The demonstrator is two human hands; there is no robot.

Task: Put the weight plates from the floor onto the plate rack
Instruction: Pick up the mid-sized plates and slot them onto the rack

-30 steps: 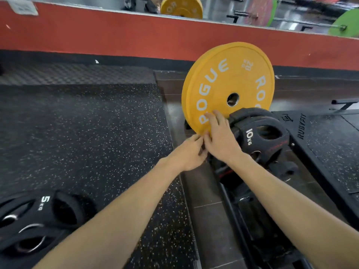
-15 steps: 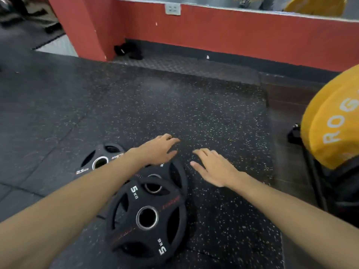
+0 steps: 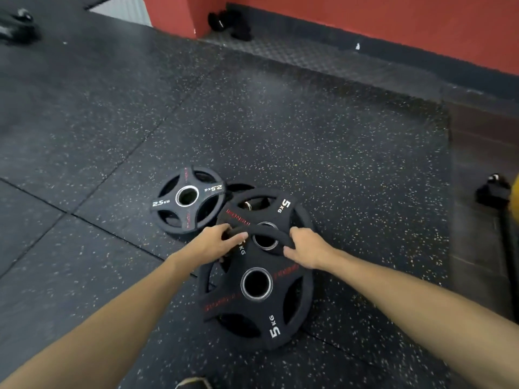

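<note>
The near 5 kg plate [image 3: 257,293] sits on the speckled rubber floor [image 3: 351,169], its far edge tipped up and overlapping a second 5 kg plate [image 3: 278,209] behind it. Both hands are on that raised far rim — left hand [image 3: 216,242] curled over the left part with fingers hooked into a grip slot, right hand [image 3: 306,251] wrapped over the right part, so both are clenched on the same plate. A 2.5 kg plate [image 3: 187,198] lies flat just beside the pile on the left, touching or nearly touching the rear plate; can't tell which. Another dark plate edge [image 3: 238,188] peeks out behind the stack.

Plenty of bare mat to the right and far side — nothing in the way there. At the right edge of the frame there's a black rack foot [image 3: 493,190] and a sliver of yellow plate [image 3: 515,195], well apart from the pile. Red wall [image 3: 393,21] runs along the back.
</note>
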